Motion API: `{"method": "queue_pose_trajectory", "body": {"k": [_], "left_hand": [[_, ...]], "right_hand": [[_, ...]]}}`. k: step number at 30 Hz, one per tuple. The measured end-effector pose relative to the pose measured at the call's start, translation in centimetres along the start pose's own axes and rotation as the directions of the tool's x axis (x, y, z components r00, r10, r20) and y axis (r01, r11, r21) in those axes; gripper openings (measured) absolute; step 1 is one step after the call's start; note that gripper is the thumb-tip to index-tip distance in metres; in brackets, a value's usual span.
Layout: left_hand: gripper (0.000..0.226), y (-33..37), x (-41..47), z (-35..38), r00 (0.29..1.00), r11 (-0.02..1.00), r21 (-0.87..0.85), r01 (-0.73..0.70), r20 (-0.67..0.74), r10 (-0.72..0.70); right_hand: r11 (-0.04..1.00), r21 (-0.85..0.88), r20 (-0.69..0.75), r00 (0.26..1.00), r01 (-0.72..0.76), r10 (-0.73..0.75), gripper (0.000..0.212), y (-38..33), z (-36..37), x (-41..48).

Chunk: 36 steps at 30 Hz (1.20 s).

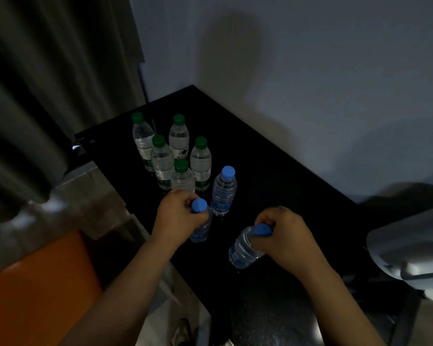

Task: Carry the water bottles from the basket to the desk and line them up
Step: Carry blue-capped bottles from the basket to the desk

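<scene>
A blue-capped bottle (pixel 201 229) is held upright by the left hand (pixel 178 216) close to the near edge of the black worktop (pixel 280 156). The left fingers (pixel 183 198) are curled tightly round the neck just under the cap, which is left showing above them. A second blue-capped bottle (pixel 244 249) is gripped at its top by the right hand (pixel 288 237). The right fingers (pixel 273 217) are bent over the cap and neck, so that the cap is partly covered. This bottle is tilted, its base pointing down and to the left, over the worktop. Whether either base touches the surface cannot be told in the dim light.

A third blue-capped bottle (pixel 223 193) is stood upright on the worktop just beyond the left hand, with nothing touching it. Behind it, five green-capped bottles (pixel 161 163) are set upright in a close cluster, in two staggered rows running towards the far corner. A grey curtain (pixel 48 96) is seen at the left, and an orange surface (pixel 35 283) below it.
</scene>
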<state>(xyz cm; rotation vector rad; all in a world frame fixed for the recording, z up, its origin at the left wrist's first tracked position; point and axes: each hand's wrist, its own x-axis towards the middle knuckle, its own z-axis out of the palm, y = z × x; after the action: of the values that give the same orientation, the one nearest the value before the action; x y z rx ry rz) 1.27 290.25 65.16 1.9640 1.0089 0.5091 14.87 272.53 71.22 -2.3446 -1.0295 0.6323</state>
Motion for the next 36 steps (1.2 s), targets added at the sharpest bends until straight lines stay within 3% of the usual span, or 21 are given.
{"method": "queue_pose_trajectory", "body": {"k": [28,34,36], "left_hand": [[0.023,0.5,0.2,0.5,0.999,0.999,0.017,-0.031,-0.027,0.032],[0.022,0.9,0.0,0.4,0.998,0.997,0.065,-0.041,-0.034,0.043],[0.019,1.0,0.2,0.3,0.998,0.995,0.088,-0.053,-0.021,0.055]], "right_hand": [[0.996,-0.090,-0.059,0.998,0.026,-0.032,0.026,-0.1,0.8,7.3],[0.993,-0.117,-0.061,0.998,0.011,-0.018,0.051,0.5,0.9,6.7],[0.991,-0.131,-0.062,0.998,-0.010,0.002,0.049,0.9,0.7,6.1]]}}
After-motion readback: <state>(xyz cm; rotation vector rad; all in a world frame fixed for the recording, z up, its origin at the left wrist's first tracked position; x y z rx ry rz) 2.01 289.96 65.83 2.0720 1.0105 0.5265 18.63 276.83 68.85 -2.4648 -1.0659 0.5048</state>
